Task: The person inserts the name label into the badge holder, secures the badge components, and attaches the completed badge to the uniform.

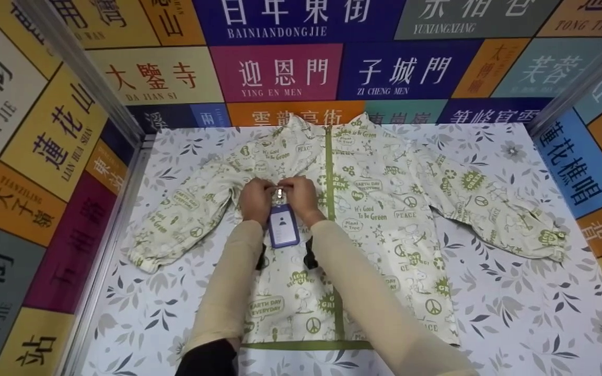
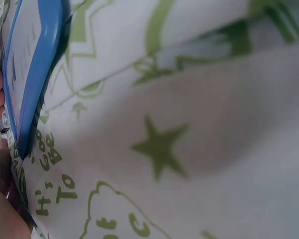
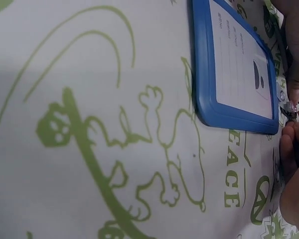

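Note:
A blue badge holder (image 1: 283, 225) with a white card lies upright on a white jacket (image 1: 374, 209) with green print, left of its green zip. At its top is a small metal clip (image 1: 280, 192), between my two hands. My left hand (image 1: 255, 199) pinches at the clip from the left, thumb against the metal in the right wrist view. From the other side my right hand (image 1: 302, 197) pinches there with curled fingers (image 3: 288, 139). Whether jacket fabric is caught between the fingertips is hidden. In the left wrist view the holder (image 2: 50, 40) appears at the upper left.
The jacket lies flat, front up, with its sleeves (image 1: 186, 209) spread to both sides. Beneath it is a table (image 1: 499, 292) covered in a white leaf pattern. Panels with colored signs (image 1: 280, 72) enclose the back and both sides.

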The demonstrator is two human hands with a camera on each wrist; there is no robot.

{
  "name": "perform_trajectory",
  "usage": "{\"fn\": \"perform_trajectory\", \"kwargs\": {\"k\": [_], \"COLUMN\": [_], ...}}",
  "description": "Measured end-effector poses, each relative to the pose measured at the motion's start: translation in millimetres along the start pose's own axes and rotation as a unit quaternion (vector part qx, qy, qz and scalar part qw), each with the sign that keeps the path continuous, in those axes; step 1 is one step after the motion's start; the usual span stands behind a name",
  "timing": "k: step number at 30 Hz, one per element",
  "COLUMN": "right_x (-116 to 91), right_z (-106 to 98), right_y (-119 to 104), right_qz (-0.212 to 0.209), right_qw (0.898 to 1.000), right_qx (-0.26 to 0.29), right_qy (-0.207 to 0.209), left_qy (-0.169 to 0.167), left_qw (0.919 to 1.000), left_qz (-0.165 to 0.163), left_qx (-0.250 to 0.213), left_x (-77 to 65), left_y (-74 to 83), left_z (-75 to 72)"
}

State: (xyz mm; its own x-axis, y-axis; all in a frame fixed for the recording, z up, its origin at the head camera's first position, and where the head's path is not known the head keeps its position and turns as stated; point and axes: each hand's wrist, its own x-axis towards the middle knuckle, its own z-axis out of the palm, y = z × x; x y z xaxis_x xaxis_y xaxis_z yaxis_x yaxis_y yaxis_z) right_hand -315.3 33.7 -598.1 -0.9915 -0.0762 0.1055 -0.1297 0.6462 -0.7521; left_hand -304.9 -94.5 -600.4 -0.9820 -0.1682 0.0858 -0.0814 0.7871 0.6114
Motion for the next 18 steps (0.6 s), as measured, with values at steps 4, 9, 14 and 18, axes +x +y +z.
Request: {"fn": "perform_trajectory", "kwargs": {"k": [4,9,14,18], "right_x": [0,1,0,-2], "right_z": [0,-3,-11,-17], "right_y": [-2,-2,-2,-2], "right_qz": [-0.003,-0.009,-0.02,-0.017], "right_qw": [1.0,1.0,0.999,0.997], "right_qx": [0.009,0.01,0.017,0.035], "right_qy": [-0.003,-0.013,-0.036,-0.063], "left_qy": [-0.008,-0.008,-0.016,-0.021], "left_qw": [1.0,0.9999,0.9996,0.9993], "left_qz": [0.001,0.011,0.024,0.029], "left_qx": [0.002,0.003,0.002,0.012], "left_x": [1.5,3.4,3.6,3.9], "left_y": [-1.6,-3.3,-5.3,-6.9], "left_z": [-1.7,-2.1,-2.5,-4.0]}}
